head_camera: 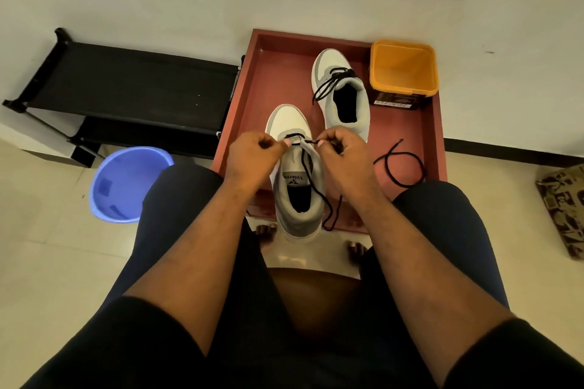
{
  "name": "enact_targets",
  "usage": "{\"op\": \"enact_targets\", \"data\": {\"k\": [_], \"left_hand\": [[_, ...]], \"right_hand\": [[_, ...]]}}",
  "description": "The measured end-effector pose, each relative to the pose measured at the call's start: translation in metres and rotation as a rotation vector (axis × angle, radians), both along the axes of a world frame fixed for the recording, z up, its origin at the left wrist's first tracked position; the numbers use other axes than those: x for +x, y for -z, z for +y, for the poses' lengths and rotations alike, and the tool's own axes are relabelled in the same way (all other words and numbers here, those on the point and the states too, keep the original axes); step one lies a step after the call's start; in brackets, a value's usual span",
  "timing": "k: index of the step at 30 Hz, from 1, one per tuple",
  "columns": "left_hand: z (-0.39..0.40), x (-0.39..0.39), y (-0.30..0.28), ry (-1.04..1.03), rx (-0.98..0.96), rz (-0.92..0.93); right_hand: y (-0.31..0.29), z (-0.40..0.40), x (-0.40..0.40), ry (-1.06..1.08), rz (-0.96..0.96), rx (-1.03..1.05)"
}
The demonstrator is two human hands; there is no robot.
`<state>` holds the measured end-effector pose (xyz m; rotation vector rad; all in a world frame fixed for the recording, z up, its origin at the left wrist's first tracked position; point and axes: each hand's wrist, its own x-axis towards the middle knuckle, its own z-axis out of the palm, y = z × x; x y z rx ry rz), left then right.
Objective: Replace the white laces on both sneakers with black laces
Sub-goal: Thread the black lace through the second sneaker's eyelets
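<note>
Two grey and white sneakers sit on a red-brown tray (271, 73). The near sneaker (297, 180) has a black lace (317, 191) through its lowest eyelets, with loose ends trailing over its right side and down onto the tray. My left hand (252, 153) pinches the left eyelet edge of this sneaker. My right hand (343, 151) pinches the black lace tip at the right eyelets. The far sneaker (344, 95) is laced in black, its lace ends loose to the left.
A loop of black lace (401, 167) lies on the tray to the right. An orange tub (403, 73) stands at the tray's back right corner. A blue bucket (126, 183) and a black shoe rack (126, 88) are on the left, a patterned cushion (565, 208) at far right.
</note>
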<state>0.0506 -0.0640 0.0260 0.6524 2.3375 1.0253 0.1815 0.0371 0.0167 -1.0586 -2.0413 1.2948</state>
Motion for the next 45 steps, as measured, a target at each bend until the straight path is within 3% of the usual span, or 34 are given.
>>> {"op": "enact_targets", "data": {"k": [2,4,6,9,15,23,34,40,43,45], "left_hand": [[0.007,0.002,0.007,0.120,-0.124,-0.094],[0.012,0.003,0.009,0.151,-0.167,-0.069],[0.013,-0.001,0.010,0.109,-0.114,-0.104],[0.012,-0.001,0.007,0.084,-0.004,-0.368],[0.016,0.000,0.005,0.009,0.032,-0.539],[0.015,-0.005,0.007,-0.106,0.038,-0.665],[0.016,-0.006,0.010,-0.143,0.045,-0.678],[0.029,-0.003,0.033,-0.187,0.106,-0.433],[0.033,-0.003,0.037,-0.065,0.002,-0.311],[0.034,-0.003,0.041,-0.082,-0.051,-0.352]], "right_hand": [[0.006,0.003,-0.009,-0.009,-0.054,0.047],[0.013,0.006,-0.018,-0.056,-0.100,0.108],[0.019,0.008,-0.026,-0.121,-0.161,0.159],[0.027,0.011,-0.033,-0.196,-0.280,0.249],[0.037,0.002,-0.037,-0.058,-0.355,0.289],[0.049,0.003,-0.045,-0.061,-0.328,0.117],[0.051,0.000,-0.047,-0.071,-0.329,0.127],[0.047,0.000,-0.043,-0.086,-0.348,0.191],[0.043,-0.001,-0.040,-0.090,-0.387,0.317],[0.038,-0.001,-0.038,-0.133,-0.424,0.394]]}}
